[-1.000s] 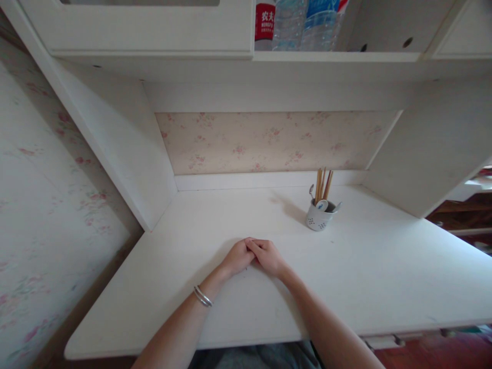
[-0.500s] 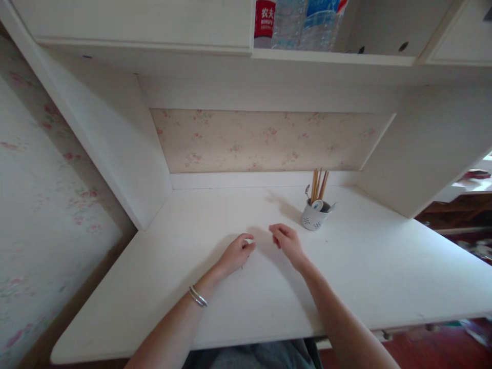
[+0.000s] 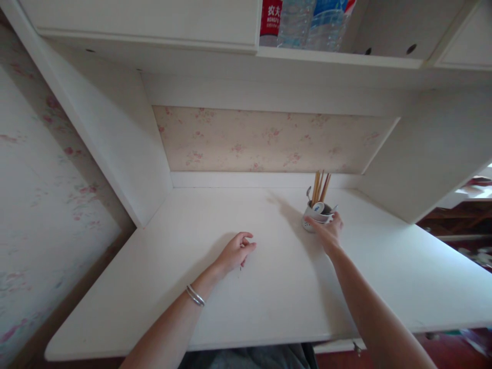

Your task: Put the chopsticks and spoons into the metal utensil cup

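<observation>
My right hand (image 3: pixel 328 229) reaches around the front of a white utensil holder (image 3: pixel 306 224), thumb on its left side and fingers on its right. The holder stands upright on the white desk (image 3: pixel 269 302), with a perforated pattern low on its wall. Wooden chopsticks (image 3: pixel 320 187) and a metal spoon (image 3: pixel 308 192) stick up from it, and a round white piece with a blue mark (image 3: pixel 318 207) shows at the rim. Resting on the desk to the left, my left hand (image 3: pixel 235 252) holds nothing; its fingers are loosely bent, with thumb and forefinger apart.
Overhead, a cabinet shelf (image 3: pixel 342 56) holds clear plastic bottles (image 3: pixel 294 25) and a red-labelled bottle (image 3: pixel 271 20). White side panels (image 3: pixel 415 154) bound the desk left and right. Floral wallpaper (image 3: pixel 246 141) covers the back opening.
My right hand has moved right and reached the utensil holder, thumb and fingers now around it. The left hand stays nearly where it was. The view has shifted slightly.
</observation>
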A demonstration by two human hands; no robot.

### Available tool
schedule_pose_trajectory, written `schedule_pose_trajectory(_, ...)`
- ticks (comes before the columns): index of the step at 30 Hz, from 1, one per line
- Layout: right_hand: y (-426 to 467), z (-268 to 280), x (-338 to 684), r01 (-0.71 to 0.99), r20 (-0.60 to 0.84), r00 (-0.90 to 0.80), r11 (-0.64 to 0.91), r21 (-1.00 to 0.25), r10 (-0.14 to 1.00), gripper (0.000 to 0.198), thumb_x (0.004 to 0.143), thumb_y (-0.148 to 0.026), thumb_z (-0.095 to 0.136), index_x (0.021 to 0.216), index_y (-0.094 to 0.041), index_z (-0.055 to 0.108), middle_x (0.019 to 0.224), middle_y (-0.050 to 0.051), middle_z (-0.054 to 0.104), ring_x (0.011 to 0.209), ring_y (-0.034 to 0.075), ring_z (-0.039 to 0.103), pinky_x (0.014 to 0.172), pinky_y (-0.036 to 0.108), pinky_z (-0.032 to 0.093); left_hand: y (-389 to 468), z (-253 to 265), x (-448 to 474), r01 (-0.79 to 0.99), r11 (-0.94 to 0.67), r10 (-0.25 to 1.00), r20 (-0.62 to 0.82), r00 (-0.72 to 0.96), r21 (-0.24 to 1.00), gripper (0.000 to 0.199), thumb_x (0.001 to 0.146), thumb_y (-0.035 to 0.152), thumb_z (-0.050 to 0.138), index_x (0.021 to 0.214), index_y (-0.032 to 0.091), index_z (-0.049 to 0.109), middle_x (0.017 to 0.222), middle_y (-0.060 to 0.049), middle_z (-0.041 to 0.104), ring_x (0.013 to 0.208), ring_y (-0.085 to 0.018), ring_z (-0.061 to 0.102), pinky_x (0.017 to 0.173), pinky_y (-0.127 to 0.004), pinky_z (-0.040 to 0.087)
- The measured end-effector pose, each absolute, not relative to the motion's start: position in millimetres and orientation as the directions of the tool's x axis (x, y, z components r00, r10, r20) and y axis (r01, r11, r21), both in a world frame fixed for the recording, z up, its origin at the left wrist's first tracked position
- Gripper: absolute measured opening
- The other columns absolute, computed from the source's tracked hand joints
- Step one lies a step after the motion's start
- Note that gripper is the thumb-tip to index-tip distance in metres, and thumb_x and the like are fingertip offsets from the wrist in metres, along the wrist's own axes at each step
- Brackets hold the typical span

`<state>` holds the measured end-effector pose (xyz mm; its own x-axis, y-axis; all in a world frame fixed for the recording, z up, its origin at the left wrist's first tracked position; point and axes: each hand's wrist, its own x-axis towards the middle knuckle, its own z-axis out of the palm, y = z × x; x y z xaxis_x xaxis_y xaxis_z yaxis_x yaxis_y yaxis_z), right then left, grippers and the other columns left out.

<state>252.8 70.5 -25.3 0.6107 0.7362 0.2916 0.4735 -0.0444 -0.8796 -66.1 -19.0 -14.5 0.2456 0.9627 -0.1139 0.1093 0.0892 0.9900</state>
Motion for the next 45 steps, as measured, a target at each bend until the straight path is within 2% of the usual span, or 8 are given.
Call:
schedule_pose_trajectory(9,62.2,-12.8,221.3,0.402,0.272,0.353,0.117,-0.908,0.896,0.064,0.054,-0.040,0.077,0.108,-0.016,0.054,0.096,0.009,0.065,0.081,0.023,0.060,0.071,0.037,0.047,-16.8,-9.7,-73.7,-0.166,0.116,0.972,-0.077,0.222,0.979,0.050,0.072,0.037,0.071,0.116,0.022,0.051,0.101,-0.004,0.051,0.075,-0.012,0.058,0.064,-0.025,0.049)
schedule_pose_trajectory(16,5.3,11.3,147.5,0.362,0.102,-0.160,0.154,-0.919,0.982,0.055,0.060,-0.037,0.076,0.108,-0.018,0.057,0.090,0.005,0.067,0.076,0.020,0.059,0.065,0.030,0.046,-13.0,0.7,-79.6,-0.589,0.158,0.980,-0.052,0.193,0.793,0.052,0.075,0.034,0.070,0.123,0.029,0.050,0.133,-0.007,0.047,0.114,-0.020,0.051,0.093,-0.035,0.044)
schedule_pose_trajectory(21,-22.9,27.7,94.8,0.246,-0.067,-0.462,0.055,-0.968,0.884,0.048,0.064,-0.035,0.074,0.105,-0.016,0.060,0.093,0.004,0.067,0.083,0.021,0.059,0.069,0.030,0.045,-15.6,11.3,-84.4,-0.726,0.257,0.958,-0.068,0.280,0.638,0.041,0.078,0.047,0.063,0.110,0.022,0.060,0.108,-0.007,0.064,0.095,-0.021,0.062,0.085,-0.035,0.047)
schedule_pose_trajectory(24,-30.5,29.0,75.0,0.034,-0.156,-0.567,-0.166,-0.985,0.809,0.044,0.069,-0.039,0.071,0.103,-0.013,0.060,0.094,0.007,0.067,0.083,0.019,0.060,0.071,0.029,0.046,-19.0,18.7,-87.4,-0.751,0.380,0.922,-0.159,0.352,0.540,0.045,0.077,0.054,0.060,0.106,0.020,0.061,0.103,-0.008,0.066,0.090,-0.023,0.064,0.081,-0.037,0.050)
schedule_pose_trajectory(31,-41.6,22.3,64.9,-0.261,-0.234,-0.825,-0.714,-0.649,0.514,0.072,0.079,-0.070,0.042,0.116,-0.008,0.049,0.091,0.013,0.067,0.072,0.022,0.067,0.063,0.032,0.050,-23.1,27.4,-91.3,-0.798,0.206,0.973,-0.206,0.105,0.566,0.038,0.078,0.051,0.058,0.097,0.018,0.059,0.096,-0.008,0.066,0.082,-0.021,0.065,0.074,-0.037,0.053)
schedule_pose_trajectory(36,-48.4,12.5,75.2,-0.283,-0.183,-0.870,-0.767,-0.576,0.459,0.075,0.079,-0.073,0.038,0.113,-0.008,0.049,0.093,0.015,0.068,0.073,0.024,0.069,0.062,0.030,0.050,-17.1,24.9,-96.0,-0.811,0.097,0.976,-0.214,-0.036,0.577,0.025,0.080,0.043,0.057,0.089,0.020,0.056,0.083,-0.003,0.063,0.071,-0.014,0.062,0.069,-0.031,0.053)
schedule_pose_trajectory(42,-55.1,3.6,90.3,-0.277,-0.209,-0.849,-0.744,-0.608,0.486,0.076,0.078,-0.070,0.044,0.117,-0.004,0.048,0.094,0.018,0.067,0.072,0.025,0.068,0.063,0.033,0.049,-4.6,17.8,-116.3,-0.905,0.173,0.962,-0.265,0.070,0.389,0.020,0.082,0.033,0.055,0.075,0.015,0.052,0.060,0.001,0.048,0.049,-0.006,0.048,0.047,-0.018,0.045)
schedule_pose_trajectory(45,-56.9,2.0,93.5,-0.297,-0.213,-0.831,-0.733,-0.612,0.514,0.072,0.079,-0.065,0.049,0.119,-0.005,0.047,0.095,0.020,0.067,0.073,0.025,0.068,0.066,0.036,0.049,7.3,16.8,-127.9,-0.839,0.140,0.951,-0.309,-0.035,0.526,0.020,0.083,0.029,0.053,0.069,0.015,0.049,0.053,0.005,0.037,0.041,-0.004,0.038,0.039,-0.015,0.037)
